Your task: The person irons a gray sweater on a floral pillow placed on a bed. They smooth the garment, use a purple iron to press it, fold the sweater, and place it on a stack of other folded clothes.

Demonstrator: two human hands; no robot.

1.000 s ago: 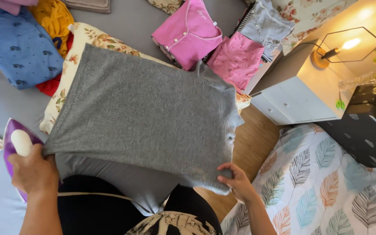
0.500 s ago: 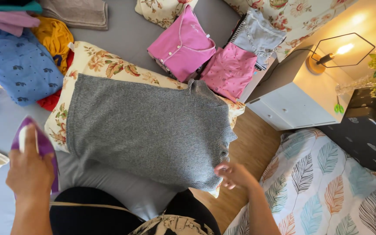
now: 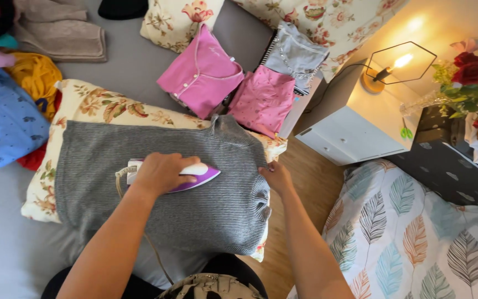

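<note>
A grey knitted top point(image 3: 195, 205) lies flat on a floral pillow point(image 3: 92, 105) on the grey bed. My left hand point(image 3: 161, 173) grips a purple and white iron point(image 3: 203, 176) that rests on the middle of the top, its tip pointing right. The iron's cord point(image 3: 121, 182) trails down towards me. My right hand point(image 3: 276, 176) presses on the right edge of the top, fingers spread, near the neckline.
Folded pink tops point(image 3: 203, 75) point(image 3: 261, 99) and a grey one point(image 3: 294, 55) lie beyond the pillow. Blue, yellow and beige clothes point(image 3: 6, 119) pile at the left. A white nightstand point(image 3: 355, 124) with a lit lamp point(image 3: 394, 66) stands at the right, by a leaf-print cover point(image 3: 416, 232).
My left hand has carried the iron from the bed at the left onto the middle of the grey top. My right hand has moved up from the lower hem to the right edge.
</note>
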